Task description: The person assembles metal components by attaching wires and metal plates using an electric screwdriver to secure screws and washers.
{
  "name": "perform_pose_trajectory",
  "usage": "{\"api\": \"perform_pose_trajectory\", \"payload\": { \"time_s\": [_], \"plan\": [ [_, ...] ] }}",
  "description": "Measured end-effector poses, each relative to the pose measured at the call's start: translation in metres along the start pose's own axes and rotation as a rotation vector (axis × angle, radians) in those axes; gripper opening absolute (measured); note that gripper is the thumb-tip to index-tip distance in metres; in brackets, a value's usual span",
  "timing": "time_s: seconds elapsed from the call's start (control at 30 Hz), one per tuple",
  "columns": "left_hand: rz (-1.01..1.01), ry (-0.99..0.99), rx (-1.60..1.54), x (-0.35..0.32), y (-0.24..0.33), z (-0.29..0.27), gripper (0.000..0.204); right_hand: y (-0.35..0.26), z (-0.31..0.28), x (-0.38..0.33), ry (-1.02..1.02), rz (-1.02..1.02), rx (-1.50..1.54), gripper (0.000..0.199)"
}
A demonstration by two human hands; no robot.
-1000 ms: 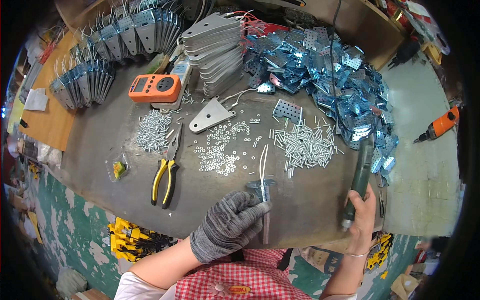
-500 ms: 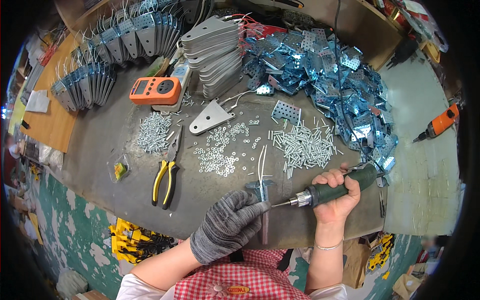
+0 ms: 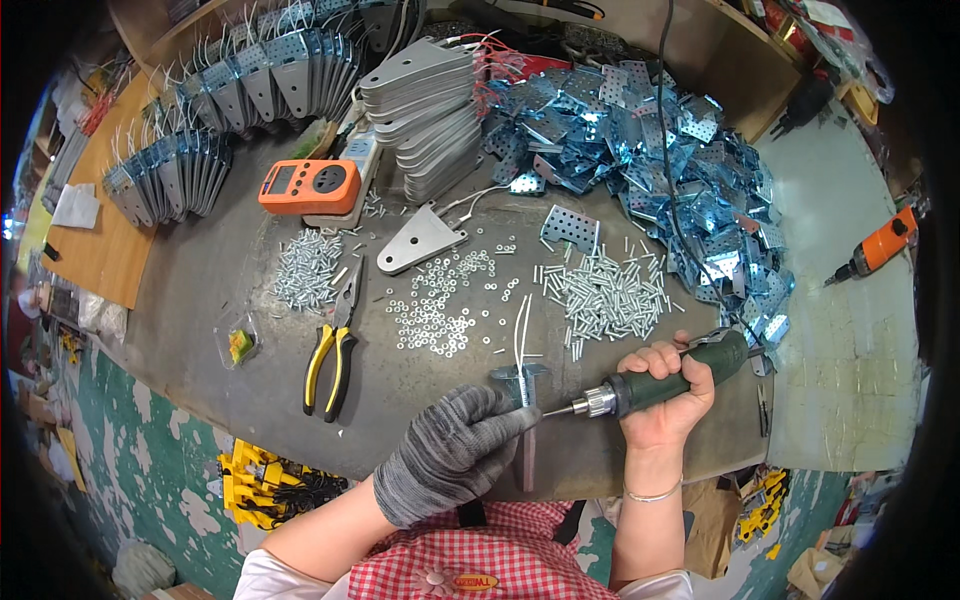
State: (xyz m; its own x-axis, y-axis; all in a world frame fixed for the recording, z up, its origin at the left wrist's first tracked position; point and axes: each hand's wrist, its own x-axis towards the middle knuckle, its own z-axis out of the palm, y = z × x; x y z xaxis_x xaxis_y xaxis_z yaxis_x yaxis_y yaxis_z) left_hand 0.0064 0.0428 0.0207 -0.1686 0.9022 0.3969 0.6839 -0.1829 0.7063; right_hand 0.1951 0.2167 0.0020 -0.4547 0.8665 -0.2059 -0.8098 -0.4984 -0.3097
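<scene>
My left hand (image 3: 455, 455), in a grey knitted glove, is closed on a flat metal plate (image 3: 529, 458) stood on edge, with a blue-tinted bracket (image 3: 508, 373) and two white wires at its far end. My bare right hand (image 3: 664, 400) wraps round a dark green electric screwdriver (image 3: 640, 390) held nearly level. Its bit points left and meets the work at my gloved fingertips; the exact contact is hidden there. Beyond the hands lie a heap of screws (image 3: 610, 295), scattered nuts (image 3: 435, 310) and a loose perforated bracket (image 3: 571, 228).
Yellow-handled pliers (image 3: 330, 360), another screw pile (image 3: 307, 270) and an orange multimeter (image 3: 310, 186) lie on the left. Stacked grey plates (image 3: 425, 120) and a heap of blue brackets (image 3: 640, 150) fill the back. A black cord (image 3: 665, 120) hangs down to the screwdriver. An orange power tool (image 3: 880, 245) is far right.
The screwdriver and my right hand have shifted very slightly to the left. My left hand keeps its hold on the plate, almost unmoved.
</scene>
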Motion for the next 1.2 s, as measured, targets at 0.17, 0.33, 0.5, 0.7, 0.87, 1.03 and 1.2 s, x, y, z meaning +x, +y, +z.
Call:
{"api": "perform_pose_trajectory", "payload": {
  "time_s": [0.17,0.33,0.5,0.7,0.87,1.03,1.2],
  "plan": [
    [0.052,-0.008,0.032,0.001,0.004,-0.002,0.040,0.002,0.001,-0.001,0.014,-0.011,0.000,0.025],
    [0.151,-0.051,0.113,0.000,0.006,0.001,0.038,0.004,0.000,-0.002,0.033,-0.029,0.004,0.026],
    [0.146,-0.091,0.195,0.000,0.014,0.006,0.038,0.005,-0.008,-0.001,-0.034,-0.026,0.080,0.029],
    [-0.018,-0.003,-0.006,-0.008,0.010,0.007,0.045,0.011,-0.002,-0.004,-0.004,-0.032,0.047,0.031],
    [-0.859,0.218,-1.042,0.008,0.007,0.001,0.096,0.027,0.001,-0.008,-0.041,0.025,0.046,0.033],
    [-0.948,0.196,-1.129,-0.014,-0.006,-0.035,0.104,0.020,-0.004,-0.006,-0.052,0.067,0.053,0.033],
    [-0.818,-0.446,-1.111,-0.021,0.009,-0.070,0.060,0.012,-0.007,-0.005,0.038,-0.008,0.065,0.031]
  ]
}}
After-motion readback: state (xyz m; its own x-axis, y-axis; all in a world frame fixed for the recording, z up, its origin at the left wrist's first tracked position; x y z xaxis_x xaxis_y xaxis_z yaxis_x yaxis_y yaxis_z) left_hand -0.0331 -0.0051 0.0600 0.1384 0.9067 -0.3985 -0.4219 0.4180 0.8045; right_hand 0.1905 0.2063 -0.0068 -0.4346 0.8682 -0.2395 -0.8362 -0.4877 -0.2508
